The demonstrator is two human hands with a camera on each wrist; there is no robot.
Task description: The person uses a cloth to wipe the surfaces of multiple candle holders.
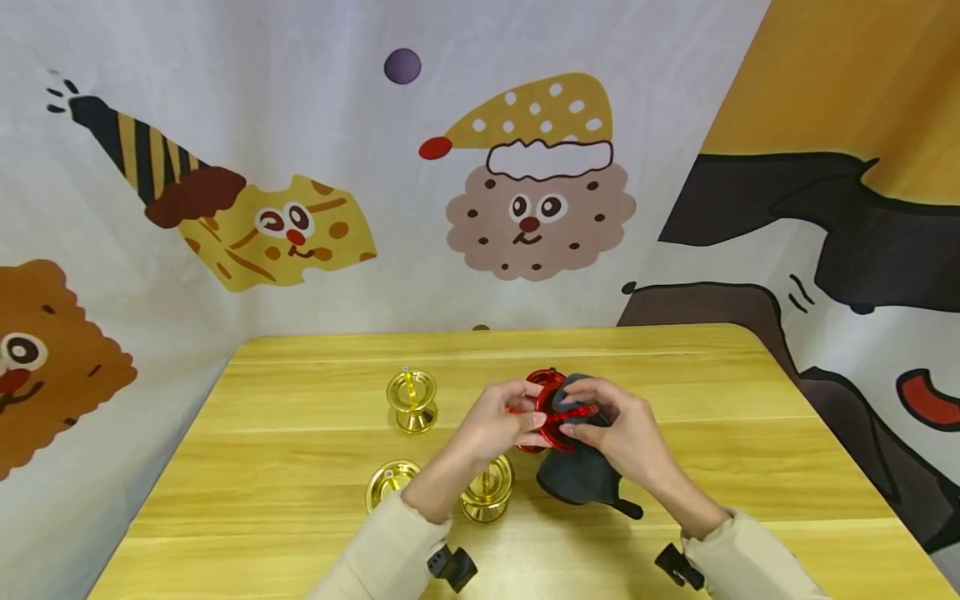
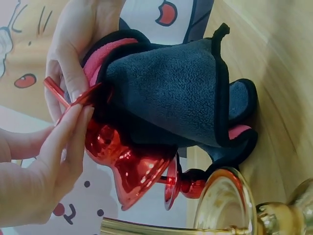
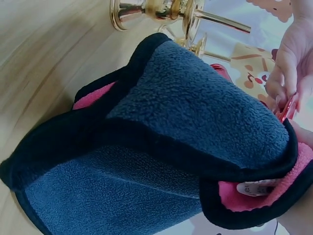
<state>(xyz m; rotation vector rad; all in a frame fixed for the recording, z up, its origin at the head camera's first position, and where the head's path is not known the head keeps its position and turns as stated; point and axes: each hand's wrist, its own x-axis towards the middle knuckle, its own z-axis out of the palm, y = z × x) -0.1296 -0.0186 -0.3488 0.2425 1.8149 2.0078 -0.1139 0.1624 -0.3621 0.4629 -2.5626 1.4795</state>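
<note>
My left hand (image 1: 491,425) pinches the rim of a shiny red candle holder (image 2: 139,171), tilted above the table, with a thin red rod rising from its dish. My right hand (image 1: 626,429) holds a dark grey cloth (image 1: 577,477) with pink underside and black edging against that dish. In the right wrist view the cloth (image 3: 210,107) hangs in folds and hides most of the holder. Behind the held piece stands a second red candle holder (image 2: 192,183), partly covered.
Three gold candle holders stand to the left on the wooden table (image 1: 300,400): one at the back (image 1: 415,400), one near the left forearm (image 1: 390,479), another below the left wrist (image 1: 487,492). A cartoon-printed curtain (image 1: 390,167) hangs behind the table.
</note>
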